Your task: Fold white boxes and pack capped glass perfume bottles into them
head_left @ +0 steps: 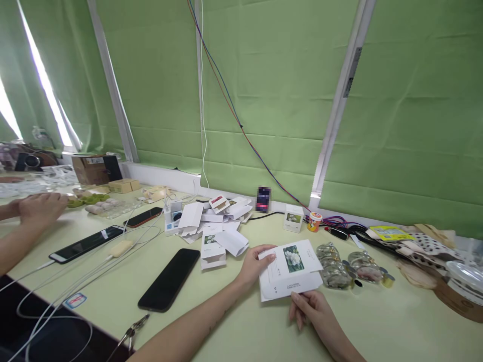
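Note:
My left hand grips the left edge of a white cardboard box that looks flattened and bears a picture of a white flower. The thumb lies over its face, with the fingers behind. At the lower edge of that box, my right hand pinches the card between thumb and index finger; its other fingers curl below. Just right of the box are several clear glass bottles with gold tops. Loose small caps lie beside them. Left of my hands is a pile of white folded boxes.
A black phone lies left of my left forearm, with pliers below it. White cables and more phones spread leftward. Another person's hands rest at far left. An upright white box and an orange tub stand behind; a lidded cup is at right.

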A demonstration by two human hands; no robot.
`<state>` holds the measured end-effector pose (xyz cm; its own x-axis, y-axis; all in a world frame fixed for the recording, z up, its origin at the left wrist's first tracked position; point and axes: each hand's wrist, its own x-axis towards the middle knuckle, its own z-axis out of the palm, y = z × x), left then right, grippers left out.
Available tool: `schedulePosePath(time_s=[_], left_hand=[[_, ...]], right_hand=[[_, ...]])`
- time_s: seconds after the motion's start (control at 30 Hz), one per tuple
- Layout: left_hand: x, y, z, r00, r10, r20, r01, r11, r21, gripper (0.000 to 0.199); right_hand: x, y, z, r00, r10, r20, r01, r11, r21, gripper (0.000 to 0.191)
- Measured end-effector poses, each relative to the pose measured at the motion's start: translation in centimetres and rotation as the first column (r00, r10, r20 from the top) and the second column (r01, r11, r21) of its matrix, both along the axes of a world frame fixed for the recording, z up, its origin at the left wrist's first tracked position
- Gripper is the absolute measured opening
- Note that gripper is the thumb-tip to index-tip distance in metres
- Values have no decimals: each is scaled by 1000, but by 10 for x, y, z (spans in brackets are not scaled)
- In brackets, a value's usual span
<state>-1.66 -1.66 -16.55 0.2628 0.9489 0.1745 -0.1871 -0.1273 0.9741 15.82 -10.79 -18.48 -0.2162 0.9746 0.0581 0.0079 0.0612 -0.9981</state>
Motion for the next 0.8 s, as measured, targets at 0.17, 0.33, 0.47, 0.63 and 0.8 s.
schedulePosePath(time_s=[0.17,0.33,0.47,0.63,0.8], left_hand=[[0,1,0,1000,2,0,-2,1000,3,40],[1,0,2,1000,5,-2,-5,1000,14,40],[0,1,2,1000,4,-2,-4,1000,26,41],[-1,2,2,1000,-3,-4,3,999,38,42],[-1,2,2,1000,-3,-7,3,999,32,42]], right_hand=[[-1,0,1,1000,-1,5,1,1000,2,51],[0,0,1,1000,-9,18,9,1000,12,53],[1,1,-1,1000,-22,16,22,1000,14,55],[0,1,-1,1000,-20,21,20,1000,0,60],[1,1,-3,1000,1,19,-1,1000,-7,61]])
